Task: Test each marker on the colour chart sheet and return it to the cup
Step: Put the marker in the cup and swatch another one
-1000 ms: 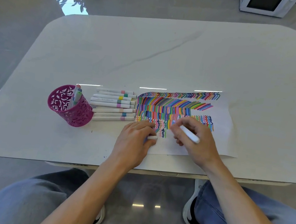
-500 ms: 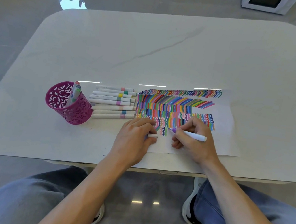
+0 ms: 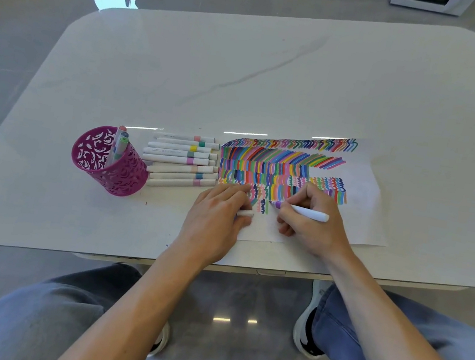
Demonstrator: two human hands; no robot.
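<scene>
Head view: right hand (image 3: 312, 225) grips purple marker (image 3: 307, 212) on chart sheet (image 3: 361, 210); left hand (image 3: 215, 216) pinches white cap (image 3: 245, 213)

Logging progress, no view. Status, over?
Right hand grips purple marker, tip at sheet. Left hand holds cap, resting on sheet. Loose markers beside cup, out of the way.

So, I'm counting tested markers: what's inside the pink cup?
About three capped markers stand inside the pink cup, leaning on its far rim. Their lower ends are hidden by its wall.
</scene>
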